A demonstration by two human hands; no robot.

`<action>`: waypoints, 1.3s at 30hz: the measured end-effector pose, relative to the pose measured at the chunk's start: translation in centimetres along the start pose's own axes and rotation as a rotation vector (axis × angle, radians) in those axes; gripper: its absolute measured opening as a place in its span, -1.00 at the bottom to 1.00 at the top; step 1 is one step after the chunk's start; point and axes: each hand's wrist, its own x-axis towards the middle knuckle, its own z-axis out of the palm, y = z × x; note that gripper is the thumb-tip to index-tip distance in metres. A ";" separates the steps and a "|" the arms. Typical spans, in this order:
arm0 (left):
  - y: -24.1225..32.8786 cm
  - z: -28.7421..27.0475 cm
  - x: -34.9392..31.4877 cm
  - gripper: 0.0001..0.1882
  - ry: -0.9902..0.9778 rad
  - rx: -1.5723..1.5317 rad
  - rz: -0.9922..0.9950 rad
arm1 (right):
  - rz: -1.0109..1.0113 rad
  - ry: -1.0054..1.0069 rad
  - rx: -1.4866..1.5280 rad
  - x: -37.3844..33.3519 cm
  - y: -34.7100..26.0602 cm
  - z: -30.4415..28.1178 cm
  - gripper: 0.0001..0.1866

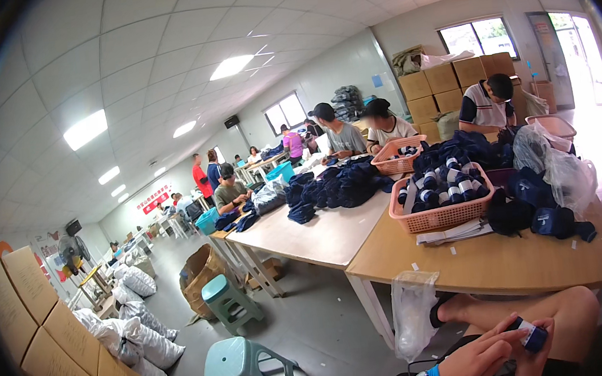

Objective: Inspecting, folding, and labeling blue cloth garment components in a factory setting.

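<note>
Low at the right, above my bent legs, both hands are on a small navy cloth roll [533, 337] with a white paper band. My left hand [480, 356], below a blue sleeve and a wristwatch, has its fingertips against the banded side. Closed round the other side is my right hand [537, 359]. On the wooden table [425, 272] in front, a pink basket [441, 217] holds several similar banded rolls. A stack of white paper strips [456, 233] lies at its near side. Loose navy cloth pieces [533, 191] are heaped to its right.
Clear plastic bags hang at the table's front edge [414, 307] and lie at its right [572, 180]. Two green stools [249, 367] stand at the left near a brown sack [205, 280]. Cartons [56, 356] are stacked far left. Several people work at farther tables.
</note>
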 end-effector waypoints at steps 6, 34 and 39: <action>-2.0 0.2 0.3 -0.74 -0.004 0.011 0.142 | 0.134 -0.143 0.524 0.0 -1.0 -1.3 -0.39; -3.2 0.8 0.0 -0.86 0.069 -0.114 0.015 | 0.339 -0.144 0.252 1.2 2.0 -1.7 -0.60; -0.8 0.4 0.1 -0.92 0.268 0.030 0.005 | 0.387 -0.443 0.235 2.4 2.4 -4.0 -0.29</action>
